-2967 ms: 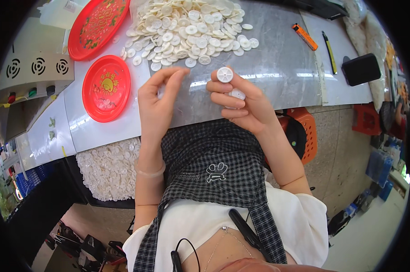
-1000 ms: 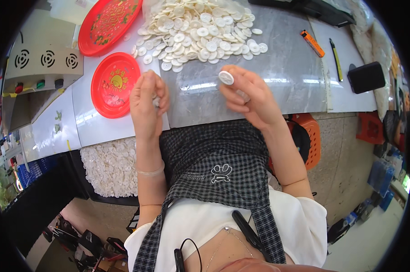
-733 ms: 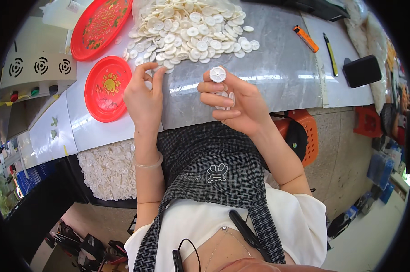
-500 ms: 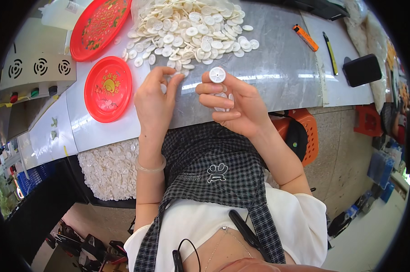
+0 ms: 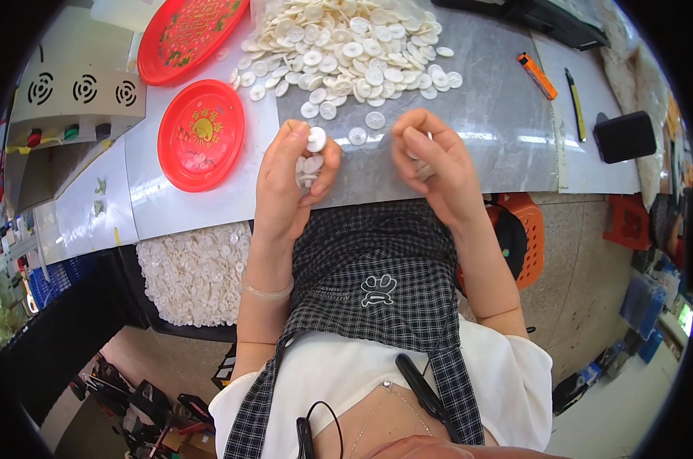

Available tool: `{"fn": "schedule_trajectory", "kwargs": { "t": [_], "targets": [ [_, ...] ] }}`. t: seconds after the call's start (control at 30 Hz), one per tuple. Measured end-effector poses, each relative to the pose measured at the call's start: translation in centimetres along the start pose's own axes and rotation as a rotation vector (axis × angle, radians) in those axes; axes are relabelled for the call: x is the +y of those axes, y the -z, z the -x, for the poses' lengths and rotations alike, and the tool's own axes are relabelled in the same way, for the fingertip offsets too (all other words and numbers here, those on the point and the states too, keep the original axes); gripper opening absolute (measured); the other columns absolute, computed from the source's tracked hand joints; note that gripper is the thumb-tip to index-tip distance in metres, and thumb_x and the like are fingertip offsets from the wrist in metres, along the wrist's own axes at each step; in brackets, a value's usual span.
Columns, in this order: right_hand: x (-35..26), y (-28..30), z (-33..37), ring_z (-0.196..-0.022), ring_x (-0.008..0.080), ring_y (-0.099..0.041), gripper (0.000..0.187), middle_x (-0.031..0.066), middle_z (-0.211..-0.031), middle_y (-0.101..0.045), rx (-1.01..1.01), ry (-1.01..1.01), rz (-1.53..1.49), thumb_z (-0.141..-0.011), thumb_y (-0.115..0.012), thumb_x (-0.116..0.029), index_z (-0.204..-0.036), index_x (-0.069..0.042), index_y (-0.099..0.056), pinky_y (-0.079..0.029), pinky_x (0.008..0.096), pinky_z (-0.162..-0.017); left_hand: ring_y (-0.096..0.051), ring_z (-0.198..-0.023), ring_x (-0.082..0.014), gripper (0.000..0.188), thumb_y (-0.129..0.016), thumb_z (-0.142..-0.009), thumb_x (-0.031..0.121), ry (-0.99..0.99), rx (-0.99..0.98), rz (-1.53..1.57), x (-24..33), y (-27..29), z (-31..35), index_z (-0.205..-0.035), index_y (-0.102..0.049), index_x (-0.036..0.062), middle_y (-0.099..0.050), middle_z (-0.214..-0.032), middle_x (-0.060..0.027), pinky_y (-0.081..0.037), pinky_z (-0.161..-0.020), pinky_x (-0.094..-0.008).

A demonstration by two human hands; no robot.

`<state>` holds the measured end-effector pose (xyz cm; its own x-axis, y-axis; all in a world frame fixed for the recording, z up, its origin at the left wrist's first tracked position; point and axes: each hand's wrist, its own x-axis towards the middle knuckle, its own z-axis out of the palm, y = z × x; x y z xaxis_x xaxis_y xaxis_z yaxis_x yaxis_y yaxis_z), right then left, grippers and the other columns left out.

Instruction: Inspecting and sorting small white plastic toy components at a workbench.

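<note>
Dark checked apron (image 5: 373,256), white paw emblem (image 5: 378,290); white top (image 5: 507,382); pale bangle (image 5: 268,294).

Bright light filled the view, leaving a white streak of glare across the grey counter (image 5: 488,84). The fisheye lens bowed straight edges near its black rim, where detail turned soft, while the middle looked fairly crisp.

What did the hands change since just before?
The left hand drew back from the pile toward the apron, now pinching a white disc. The right hand turned; its toothed disc no longer faces us. Two loose discs now lie before the pile. The red plates and orange box stayed put.
</note>
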<state>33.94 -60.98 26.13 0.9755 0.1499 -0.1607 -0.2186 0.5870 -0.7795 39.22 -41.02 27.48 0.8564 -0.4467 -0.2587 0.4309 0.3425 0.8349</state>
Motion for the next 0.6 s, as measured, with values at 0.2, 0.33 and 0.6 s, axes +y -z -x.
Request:
{"fn": "schedule_trajectory", "kwargs": {
  "t": [0.2,0.33,0.6],
  "targets": [
    [0.4,-1.7,-1.3,-0.06,0.0093,-0.049,0.012,-0.0007,-0.068,-0.049,0.249,0.512,1.166,-0.081,-0.072,-0.01,-0.093,-0.008,-0.071,-0.04,0.0258,-0.052,-0.035,-0.045,-0.0039,0.021,-0.041,-0.102,0.026,-0.037,0.059,-0.024,0.0,-0.3,0.2,-0.09,-0.045,0.0092,-0.052,-0.072,-0.0046,-0.022,-0.036,-0.0178],
    [1.5,-1.8,-2.3,-0.061,0.0127,-0.052,0.015,0.0013,-0.07,-0.051,0.242,0.583,1.324,-0.078,-0.075,-0.014,-0.091,-0.009,-0.07,-0.042,0.0265,-0.053,-0.036,-0.049,-0.0024,0.017,-0.046,-0.102,0.023,-0.184,0.161,-0.184,-0.6,0.9,0.3,-0.108,-0.051,0.0081,-0.057,-0.071,-0.0029,-0.026,-0.041,-0.0169],
    [1.9,-1.2,-2.6,-0.058,0.0106,-0.05,0.011,-0.0008,-0.072,-0.053,0.245,0.635,1.278,-0.086,-0.069,-0.015,-0.087,-0.005,-0.064,-0.039,0.0248,-0.048,-0.036,-0.05,-0.0016,0.016,-0.051,-0.1,0.019,-0.114,0.095,-0.134,-0.4,1.3,0.4,-0.109,-0.054,0.0058,-0.058,-0.072,-0.0017,-0.026,-0.042,-0.0162]
  ]
}}
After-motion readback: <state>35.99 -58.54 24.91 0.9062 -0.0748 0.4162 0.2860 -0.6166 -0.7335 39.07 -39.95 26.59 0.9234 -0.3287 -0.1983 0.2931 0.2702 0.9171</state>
